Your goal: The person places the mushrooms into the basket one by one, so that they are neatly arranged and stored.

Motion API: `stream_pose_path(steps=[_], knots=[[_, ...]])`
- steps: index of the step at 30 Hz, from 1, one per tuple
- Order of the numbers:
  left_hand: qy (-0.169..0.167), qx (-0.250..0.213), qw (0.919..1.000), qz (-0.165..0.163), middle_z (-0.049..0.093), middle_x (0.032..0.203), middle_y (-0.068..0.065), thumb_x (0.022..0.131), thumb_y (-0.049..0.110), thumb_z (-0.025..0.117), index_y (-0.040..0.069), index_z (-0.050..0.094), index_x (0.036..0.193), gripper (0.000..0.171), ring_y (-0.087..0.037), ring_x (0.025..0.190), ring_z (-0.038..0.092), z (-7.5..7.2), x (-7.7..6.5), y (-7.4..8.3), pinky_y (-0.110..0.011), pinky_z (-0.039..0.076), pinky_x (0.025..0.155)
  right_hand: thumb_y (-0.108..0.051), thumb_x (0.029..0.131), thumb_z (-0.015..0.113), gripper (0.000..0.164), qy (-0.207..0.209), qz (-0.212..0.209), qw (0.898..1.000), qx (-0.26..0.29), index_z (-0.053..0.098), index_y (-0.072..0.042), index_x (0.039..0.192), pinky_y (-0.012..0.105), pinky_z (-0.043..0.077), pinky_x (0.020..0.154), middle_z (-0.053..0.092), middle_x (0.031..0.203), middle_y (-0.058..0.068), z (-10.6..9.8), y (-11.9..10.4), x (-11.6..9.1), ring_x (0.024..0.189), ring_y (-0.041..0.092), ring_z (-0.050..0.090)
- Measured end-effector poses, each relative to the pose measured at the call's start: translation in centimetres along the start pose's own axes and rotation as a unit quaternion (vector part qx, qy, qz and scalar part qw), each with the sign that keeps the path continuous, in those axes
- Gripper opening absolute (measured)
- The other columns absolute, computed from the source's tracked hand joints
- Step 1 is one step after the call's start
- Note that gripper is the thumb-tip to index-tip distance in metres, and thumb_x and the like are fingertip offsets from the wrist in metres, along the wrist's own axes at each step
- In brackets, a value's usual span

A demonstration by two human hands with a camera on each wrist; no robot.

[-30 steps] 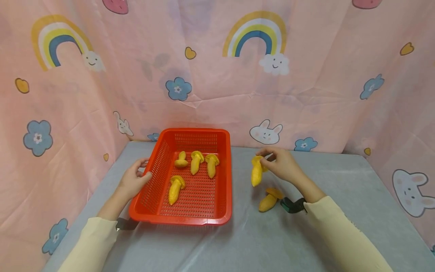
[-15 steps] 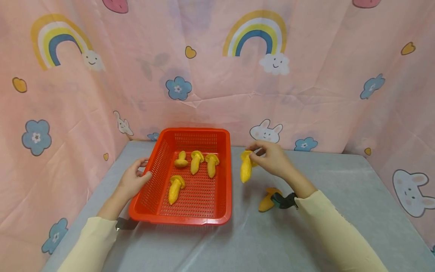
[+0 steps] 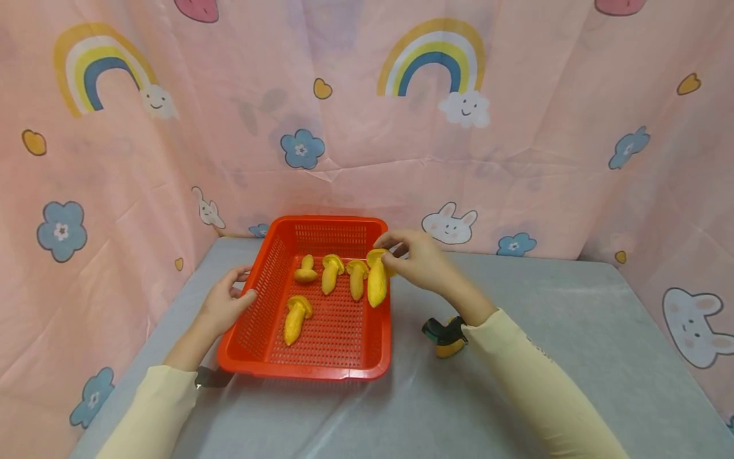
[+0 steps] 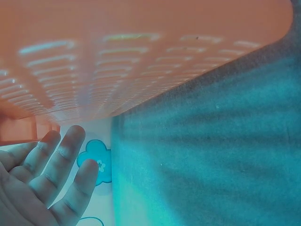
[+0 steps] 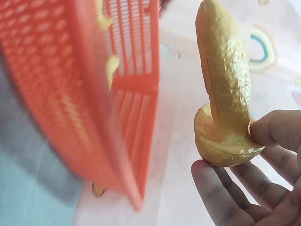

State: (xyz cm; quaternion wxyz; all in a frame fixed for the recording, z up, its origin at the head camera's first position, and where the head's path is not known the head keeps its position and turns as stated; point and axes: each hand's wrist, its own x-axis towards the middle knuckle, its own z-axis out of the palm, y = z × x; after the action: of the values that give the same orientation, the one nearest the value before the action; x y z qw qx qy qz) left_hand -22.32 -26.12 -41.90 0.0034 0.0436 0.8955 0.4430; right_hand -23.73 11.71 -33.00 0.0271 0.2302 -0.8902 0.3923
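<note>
My right hand (image 3: 421,258) pinches a yellow mushroom (image 3: 376,287) by its cap, the stem hanging down, over the right rim of the red basket (image 3: 321,371). The right wrist view shows the thumb and fingers around that mushroom's cap (image 5: 225,153). In the basket lie several similar mushrooms, among them one nearer the front (image 3: 295,322). My left hand (image 3: 225,305) is at the basket's left side, its thumb at the rim. Its fingers (image 4: 63,155) look fairly straight in the left wrist view, by the slotted outer wall (image 4: 117,61).
Another yellow mushroom (image 3: 450,349) lies on the grey table (image 3: 545,357), right of the basket and partly hidden by the dark wrist camera (image 3: 444,331). A pink patterned curtain (image 3: 367,153) stands behind the table and along its sides.
My right hand has carried the pinched mushroom leftward from above the table to the basket's right rim. The wrist camera now covers much of the mushroom on the table. My left hand stays put.
</note>
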Motion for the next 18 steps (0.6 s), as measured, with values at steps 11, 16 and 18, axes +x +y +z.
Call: stream_pose_path(steps=[11,16,18], knots=[[-0.001,-0.001,1.0,0.002,0.046,0.133,-0.02,0.092,0.015,0.054,0.006,0.038,0.144,0.055,-0.024,0.083,0.059,0.1,0.1,0.0,-0.029,0.056,0.064,-0.011,0.087,0.062,0.019,-0.066,-0.036,0.997,-0.012,0.069,-0.01,0.104,0.031,0.053,0.083,0.069,0.105,0.004,3.4,-2.7,2.5,0.095,0.018,0.062],[0.001,-0.001,1.0,0.004,0.047,0.133,-0.021,0.091,0.015,0.054,0.006,0.038,0.144,0.056,-0.023,0.081,0.059,0.0,0.1,0.0,-0.029,0.055,0.063,-0.011,0.088,0.062,0.018,-0.084,-0.022,0.996,-0.006,0.069,-0.012,0.105,0.028,0.053,0.077,0.068,0.106,0.004,4.7,-3.1,3.1,0.087,0.019,0.06],[0.001,0.0,1.0,0.004,0.047,0.132,-0.021,0.091,0.015,0.054,0.006,0.038,0.144,0.055,-0.023,0.081,0.059,0.0,0.0,-0.1,-0.029,0.056,0.063,-0.011,0.088,0.062,0.017,-0.089,-0.017,0.996,-0.002,0.069,-0.012,0.104,0.027,0.052,0.075,0.068,0.105,0.004,5.3,-3.2,3.4,0.085,0.019,0.06]])
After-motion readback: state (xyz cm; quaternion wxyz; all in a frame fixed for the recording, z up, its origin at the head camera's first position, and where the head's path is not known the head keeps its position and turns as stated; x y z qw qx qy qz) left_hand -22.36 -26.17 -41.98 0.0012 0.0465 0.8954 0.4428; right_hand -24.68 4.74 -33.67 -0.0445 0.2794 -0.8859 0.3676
